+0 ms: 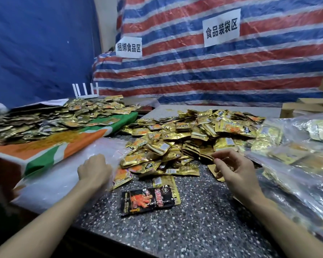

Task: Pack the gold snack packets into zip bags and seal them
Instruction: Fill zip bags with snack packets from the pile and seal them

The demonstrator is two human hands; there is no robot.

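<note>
A big heap of gold snack packets (192, 131) covers the middle of the speckled stone table (194, 226). My left hand (93, 168) rests on a stack of clear zip bags (67, 174) at the left, fingers curled over the plastic. My right hand (229, 166) hovers at the heap's near edge and pinches gold packets (206, 155) between its fingertips. More gold packets (215, 173) lie under that hand. One gold packet (122, 176) lies tucked at the zip bags' edge.
A black snack packet (145, 201) lies on a gold one in front of me. Filled zip bags (295, 151) pile up at the right. A second heap of packets (50, 116) sits on an orange-green sack at the left. Striped tarp and cardboard boxes (302, 108) stand behind.
</note>
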